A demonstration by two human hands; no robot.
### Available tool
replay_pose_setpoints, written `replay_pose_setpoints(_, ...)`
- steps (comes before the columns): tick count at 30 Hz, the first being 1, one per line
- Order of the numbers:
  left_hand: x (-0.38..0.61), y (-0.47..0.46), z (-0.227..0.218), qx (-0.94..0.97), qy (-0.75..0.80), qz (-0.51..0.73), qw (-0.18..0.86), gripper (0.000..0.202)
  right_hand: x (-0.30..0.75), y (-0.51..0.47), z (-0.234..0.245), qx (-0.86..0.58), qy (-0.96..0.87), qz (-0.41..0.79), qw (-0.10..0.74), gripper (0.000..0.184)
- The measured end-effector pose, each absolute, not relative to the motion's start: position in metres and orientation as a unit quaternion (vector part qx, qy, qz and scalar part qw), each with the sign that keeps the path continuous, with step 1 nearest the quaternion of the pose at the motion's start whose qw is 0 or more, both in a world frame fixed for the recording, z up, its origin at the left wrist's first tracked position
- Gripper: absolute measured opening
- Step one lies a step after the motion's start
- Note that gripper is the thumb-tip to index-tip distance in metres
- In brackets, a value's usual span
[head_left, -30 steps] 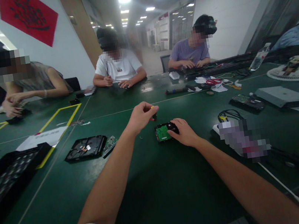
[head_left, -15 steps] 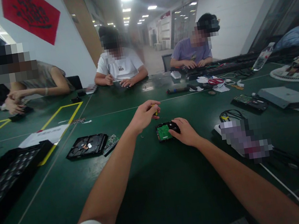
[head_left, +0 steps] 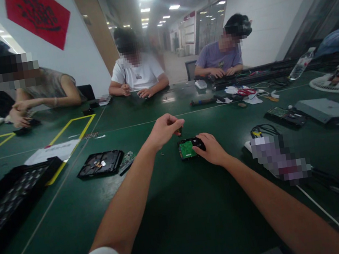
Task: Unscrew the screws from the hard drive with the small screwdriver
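My left hand [head_left: 166, 128] is closed in a pinch over the upper left of a hard drive [head_left: 186, 150]. Between its fingers is what looks like a small screwdriver [head_left: 180, 131], mostly hidden by the fingers. The drive lies flat with its green circuit board facing up. My right hand [head_left: 210, 148] grips the drive's right side, with the thumb over the board and the fingers along the far edge. Left of the drive a tiny screw [head_left: 162, 154] lies on the table.
An opened hard drive [head_left: 100, 164] and loose circuit boards [head_left: 127, 162] lie left. A black tray [head_left: 20, 196] stands farther left. To the right are a cable [head_left: 264, 130], another drive [head_left: 284, 117], a grey metal case [head_left: 329, 109] and a bottle [head_left: 303, 63]. Several people sit across the green table [head_left: 178, 227].
My left hand has turned slightly, and the yellow part of the tool seen before is now out of sight. My right hand still holds the drive. The whole view has shifted a little.
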State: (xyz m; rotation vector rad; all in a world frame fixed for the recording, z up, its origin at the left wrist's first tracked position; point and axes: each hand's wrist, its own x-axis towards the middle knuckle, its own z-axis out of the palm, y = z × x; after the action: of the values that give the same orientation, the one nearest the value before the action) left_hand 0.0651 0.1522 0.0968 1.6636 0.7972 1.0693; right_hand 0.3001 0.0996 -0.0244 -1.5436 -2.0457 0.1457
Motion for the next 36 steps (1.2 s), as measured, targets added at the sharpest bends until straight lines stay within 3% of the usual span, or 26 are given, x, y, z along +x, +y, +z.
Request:
replay_pose_setpoints(14, 0.0661, 0.1593, 0.0923, 0.612, 0.267, 0.445, 0.597, 0.019, 0.3011, 0.0996, -0.0254, -0.571, -0.767, 0.052, 0.287, 0.056)
replay_pose_setpoints(19, 0.067, 0.1565, 0.0939, 0.633, 0.301, 0.455, 0.55, 0.016, 0.3015, 0.0998, -0.0248, -0.574, -0.766, 0.059, 0.283, 0.056)
replay_pose_setpoints(23, 0.0659, 0.1554, 0.0919, 0.655, 0.321, 0.459, 0.507, 0.025, 0.3015, 0.099, -0.0239, -0.573, -0.766, 0.065, 0.285, 0.056)
replay_pose_setpoints(36, 0.0625, 0.1542, 0.0991, 0.693, 0.286, 0.435, 0.499, 0.023, 0.3023, 0.0999, -0.0272, -0.571, -0.767, 0.054, 0.288, 0.057)
